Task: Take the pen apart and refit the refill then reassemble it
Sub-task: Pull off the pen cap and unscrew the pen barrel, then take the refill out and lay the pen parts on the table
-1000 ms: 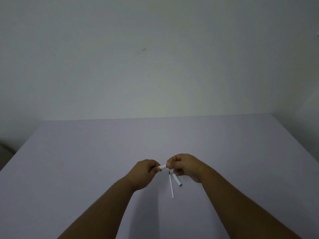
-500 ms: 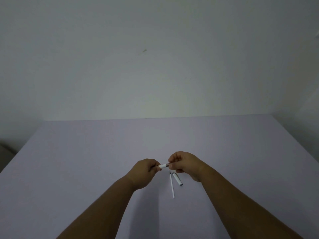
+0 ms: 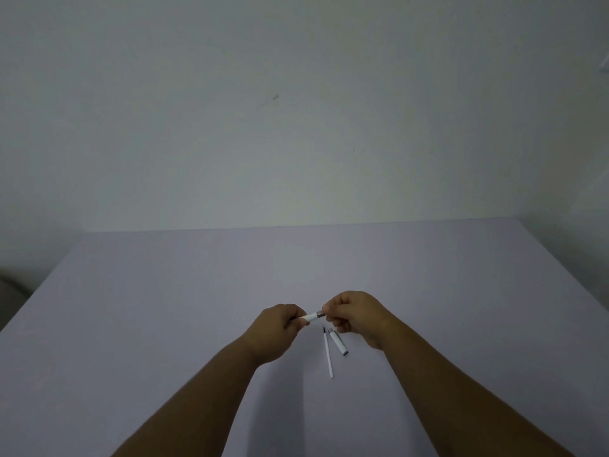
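While we hold the barrel point(image 3: 309, 317) between both hands above the table point(image 3: 164, 308), the main risk is a dropped or cross-seated part. Our left hand point(image 3: 276, 331) closes around the barrel's left end. Our right hand point(image 3: 354, 316) pinches the darker metal tip section point(image 3: 320, 314) at the barrel's right end with its fingertips. We cannot tell whether the tip is being unscrewed or screwed on, nor whether anything sits inside the barrel.

Faults we judge possible from here:
- The tip slips from the pinch and rolls away, since only the fingertips grip it.
- The thread binds, if the two pieces are not kept in line while we turn them.
- A hand coming down knocks the loose parts, which lie directly below the right hand.

The barrel's long axis runs left to right across our view, its right end a little higher and farther from us, and the tip end points right.

The refill point(image 3: 328, 352) lies on the table, below the gap between the hands. Its long axis runs roughly away from us, dark point at the far end. The cap point(image 3: 338, 341) lies just beside it on the right, angled slightly, with its dark end nearer us. Neither touches a hand.
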